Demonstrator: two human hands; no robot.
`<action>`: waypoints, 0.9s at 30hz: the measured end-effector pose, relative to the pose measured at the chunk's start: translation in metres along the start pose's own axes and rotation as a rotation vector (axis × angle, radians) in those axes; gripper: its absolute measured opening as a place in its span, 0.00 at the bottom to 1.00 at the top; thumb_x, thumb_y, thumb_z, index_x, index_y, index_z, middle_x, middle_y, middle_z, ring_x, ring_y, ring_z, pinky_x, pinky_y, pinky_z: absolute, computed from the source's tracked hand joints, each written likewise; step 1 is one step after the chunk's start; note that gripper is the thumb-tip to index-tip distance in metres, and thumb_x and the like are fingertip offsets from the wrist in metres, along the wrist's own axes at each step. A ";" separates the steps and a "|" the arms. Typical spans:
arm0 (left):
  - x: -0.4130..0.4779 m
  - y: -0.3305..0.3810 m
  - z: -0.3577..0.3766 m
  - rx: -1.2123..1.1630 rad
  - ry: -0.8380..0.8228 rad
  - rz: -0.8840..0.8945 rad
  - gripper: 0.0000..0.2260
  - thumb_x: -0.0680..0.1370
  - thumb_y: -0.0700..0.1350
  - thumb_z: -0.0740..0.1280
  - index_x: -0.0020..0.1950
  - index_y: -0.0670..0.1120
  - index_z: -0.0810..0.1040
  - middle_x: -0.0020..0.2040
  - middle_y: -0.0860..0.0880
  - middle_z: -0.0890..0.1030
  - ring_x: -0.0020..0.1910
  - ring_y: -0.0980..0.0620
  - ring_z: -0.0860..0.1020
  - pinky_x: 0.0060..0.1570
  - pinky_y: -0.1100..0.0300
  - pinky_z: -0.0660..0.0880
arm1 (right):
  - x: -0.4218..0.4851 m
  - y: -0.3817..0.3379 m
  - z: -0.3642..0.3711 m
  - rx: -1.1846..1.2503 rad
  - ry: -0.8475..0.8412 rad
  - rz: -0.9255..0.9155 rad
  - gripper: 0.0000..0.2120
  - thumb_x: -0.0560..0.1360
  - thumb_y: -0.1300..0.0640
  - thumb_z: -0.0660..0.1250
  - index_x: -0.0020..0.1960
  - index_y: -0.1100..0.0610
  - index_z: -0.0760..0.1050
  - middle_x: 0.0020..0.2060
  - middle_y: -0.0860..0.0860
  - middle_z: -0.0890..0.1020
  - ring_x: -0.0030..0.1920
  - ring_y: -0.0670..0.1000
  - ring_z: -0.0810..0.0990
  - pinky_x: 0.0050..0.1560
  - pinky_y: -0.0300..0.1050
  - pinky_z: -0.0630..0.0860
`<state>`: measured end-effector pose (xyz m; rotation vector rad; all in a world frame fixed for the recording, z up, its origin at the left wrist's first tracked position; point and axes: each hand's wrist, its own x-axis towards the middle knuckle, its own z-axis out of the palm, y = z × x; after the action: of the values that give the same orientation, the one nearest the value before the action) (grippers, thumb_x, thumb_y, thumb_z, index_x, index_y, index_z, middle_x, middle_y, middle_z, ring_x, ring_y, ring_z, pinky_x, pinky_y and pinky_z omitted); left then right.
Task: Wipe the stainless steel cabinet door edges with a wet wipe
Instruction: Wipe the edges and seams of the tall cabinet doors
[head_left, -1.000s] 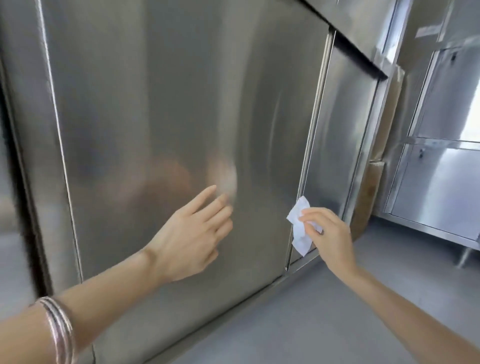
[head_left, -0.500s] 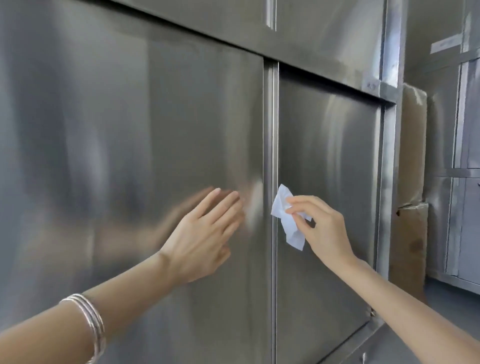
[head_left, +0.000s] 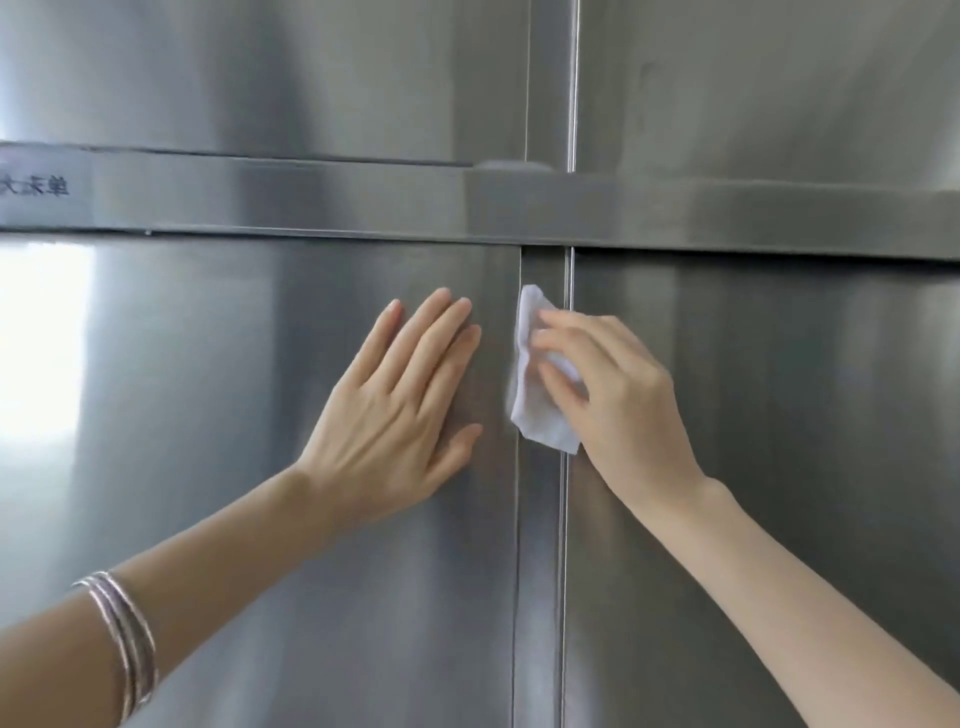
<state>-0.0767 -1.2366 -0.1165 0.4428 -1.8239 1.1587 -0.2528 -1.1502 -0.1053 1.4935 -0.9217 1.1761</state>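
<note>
A stainless steel cabinet fills the view. Its left door (head_left: 260, 415) and right door (head_left: 779, 441) meet at a narrow vertical strip (head_left: 540, 571). My left hand (head_left: 400, 410) lies flat on the left door, fingers straight, just left of the strip. My right hand (head_left: 613, 395) holds a crumpled white wet wipe (head_left: 535, 410) with curled fingers and presses it against the strip, below the horizontal rail (head_left: 363, 197). Part of the wipe is hidden under my fingers.
Above the horizontal rail are upper door panels (head_left: 260, 67) split by another vertical strip. Faint dark lettering (head_left: 36, 185) marks the rail at the far left. A bright window reflection (head_left: 41, 343) shows on the left door. Silver bangles (head_left: 122, 639) circle my left wrist.
Both hands rose along the door seam from near the cabinet's bottom up to just below the horizontal rail. The view lifted with them; floor and neighbouring cabinets left the frame.
</note>
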 end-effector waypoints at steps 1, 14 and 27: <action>0.000 0.002 0.001 0.012 0.003 -0.010 0.31 0.77 0.54 0.60 0.70 0.32 0.69 0.73 0.34 0.66 0.74 0.36 0.62 0.70 0.36 0.61 | 0.001 0.000 0.002 0.005 0.021 -0.015 0.04 0.71 0.70 0.70 0.46 0.66 0.80 0.49 0.57 0.82 0.49 0.53 0.78 0.51 0.40 0.73; -0.005 0.007 0.020 0.018 0.076 -0.021 0.34 0.77 0.58 0.58 0.74 0.35 0.61 0.75 0.35 0.61 0.76 0.38 0.56 0.73 0.36 0.55 | 0.032 0.003 0.014 -0.090 0.132 -0.039 0.06 0.70 0.68 0.63 0.44 0.63 0.78 0.40 0.54 0.82 0.43 0.52 0.77 0.39 0.47 0.71; -0.009 0.005 0.021 0.001 0.073 -0.021 0.32 0.76 0.55 0.58 0.75 0.36 0.63 0.77 0.37 0.59 0.77 0.40 0.55 0.73 0.39 0.56 | 0.032 0.019 -0.006 -0.161 -0.107 -0.353 0.02 0.73 0.69 0.69 0.42 0.68 0.80 0.48 0.60 0.82 0.49 0.56 0.75 0.46 0.51 0.73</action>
<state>-0.0853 -1.2533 -0.1297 0.4139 -1.7519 1.1474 -0.2641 -1.1488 -0.0693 1.5230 -0.7643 0.7560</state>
